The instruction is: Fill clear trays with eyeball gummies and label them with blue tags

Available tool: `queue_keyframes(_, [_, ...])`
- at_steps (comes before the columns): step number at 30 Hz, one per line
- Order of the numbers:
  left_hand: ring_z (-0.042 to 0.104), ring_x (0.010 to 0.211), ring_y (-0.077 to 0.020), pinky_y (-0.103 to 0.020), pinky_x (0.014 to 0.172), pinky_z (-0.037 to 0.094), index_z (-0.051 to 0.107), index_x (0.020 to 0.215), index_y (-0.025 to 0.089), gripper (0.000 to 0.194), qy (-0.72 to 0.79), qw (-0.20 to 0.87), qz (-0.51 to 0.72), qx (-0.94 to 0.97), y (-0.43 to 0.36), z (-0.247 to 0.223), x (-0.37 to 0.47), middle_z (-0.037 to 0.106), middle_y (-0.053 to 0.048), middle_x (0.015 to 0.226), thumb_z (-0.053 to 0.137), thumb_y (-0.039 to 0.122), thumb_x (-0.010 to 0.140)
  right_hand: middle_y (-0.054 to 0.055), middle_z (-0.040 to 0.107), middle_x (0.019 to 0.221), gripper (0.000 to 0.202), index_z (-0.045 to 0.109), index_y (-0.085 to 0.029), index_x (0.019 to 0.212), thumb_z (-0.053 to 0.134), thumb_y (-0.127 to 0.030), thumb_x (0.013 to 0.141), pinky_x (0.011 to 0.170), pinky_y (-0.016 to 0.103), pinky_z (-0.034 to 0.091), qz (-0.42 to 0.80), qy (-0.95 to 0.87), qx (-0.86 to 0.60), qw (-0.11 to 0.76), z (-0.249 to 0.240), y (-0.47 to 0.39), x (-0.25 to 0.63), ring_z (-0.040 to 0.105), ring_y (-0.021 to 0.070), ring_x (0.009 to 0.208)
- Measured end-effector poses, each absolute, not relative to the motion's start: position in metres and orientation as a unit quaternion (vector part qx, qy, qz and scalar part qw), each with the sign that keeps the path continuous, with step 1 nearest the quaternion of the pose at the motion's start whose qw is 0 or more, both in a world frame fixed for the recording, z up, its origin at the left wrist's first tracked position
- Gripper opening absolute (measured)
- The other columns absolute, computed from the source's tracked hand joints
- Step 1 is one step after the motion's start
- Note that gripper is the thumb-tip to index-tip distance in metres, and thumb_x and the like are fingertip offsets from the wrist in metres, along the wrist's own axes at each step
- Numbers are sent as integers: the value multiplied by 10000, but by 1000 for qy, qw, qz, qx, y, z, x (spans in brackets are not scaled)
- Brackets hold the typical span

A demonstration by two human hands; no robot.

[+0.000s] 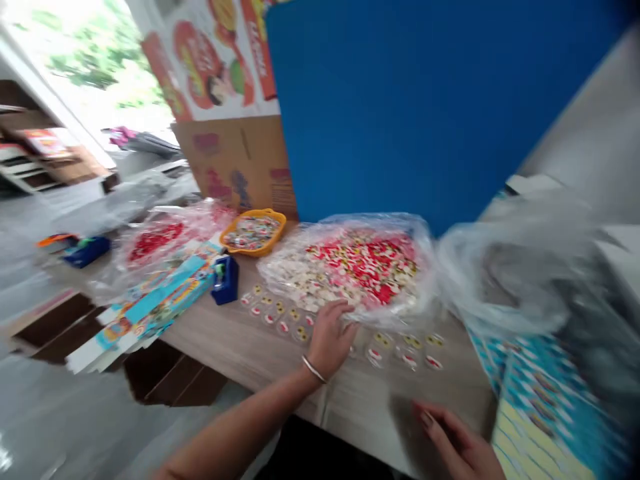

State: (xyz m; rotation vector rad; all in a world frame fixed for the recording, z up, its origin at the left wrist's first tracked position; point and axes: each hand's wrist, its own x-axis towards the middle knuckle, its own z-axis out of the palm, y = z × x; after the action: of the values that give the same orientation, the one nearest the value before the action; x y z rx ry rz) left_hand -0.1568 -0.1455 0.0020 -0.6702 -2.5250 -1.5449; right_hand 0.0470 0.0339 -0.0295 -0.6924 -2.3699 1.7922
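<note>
My left hand [331, 340], with a pale bangle on the wrist, reaches over the table at the near edge of an open clear plastic bag [425, 260]. Its fingers are apart and partly bent, and nothing shows in them. Many small red, white and yellowish pieces [370, 263] lie heaped in the bag. Below it runs a row of small clear plastic trays [377, 350] holding red-and-white and yellow pieces; my left hand covers part of the row. My right hand [457, 443] is low at the right, thumb and fingers pressed together; whatever they hold is too blurred to name.
Left of the bag stand a yellow basket [253, 250] of small pieces and a blue tape dispenser [225, 280]. Printed cardboard strips [160, 293] and another bag of red pieces [157, 240] lie further left. A blue board [390, 113] rises behind. Printed sheets [540, 407] lie right.
</note>
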Motion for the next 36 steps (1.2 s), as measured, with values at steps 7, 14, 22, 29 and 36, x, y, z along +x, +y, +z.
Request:
queue_keyframes(7, [607,1117,-248,-375,869,508,693,987,236,181,-748,-165,-556,-323,-79,-15,-48,673,-95,1173,638,227,814,79,726,914,339,706,-190,965,543,-478,888,761,334,530,531,-766,-322,164,-10,68,106,660,231,827])
queue_keyframes(14, [663,996,-243,-343,830,507,668,1047,191,357,-717,-363,-558,-205,4,-34,-5,708,-110,1109,726,166,696,128,679,1068,297,667,-183,1079,528,-378,903,925,465,452,275,-817,-411,297,-61,111,173,592,287,1023])
queue_keyframes(22, [570,478,-138,-235,491,419,603,763,182,202,-715,-421,-531,-171,58,-51,-17,616,28,528,767,222,652,76,690,926,190,661,-198,984,513,-306,933,838,401,453,283,-832,-384,283,-59,101,177,616,246,887])
queue_keyframes(29, [586,481,-144,-268,515,487,598,930,203,367,-669,-480,-547,-152,31,-52,0,620,52,557,770,342,637,81,667,1058,211,638,-216,1058,543,-180,873,900,395,450,346,-850,-272,291,-29,122,123,577,251,1030])
queue_keyframes(36, [635,704,-158,-262,701,479,697,754,181,208,-645,-451,-596,-157,25,-44,-10,715,-15,736,783,275,589,72,679,1019,174,646,-232,1015,545,-174,885,859,399,469,350,-864,-244,266,-43,116,102,595,248,983])
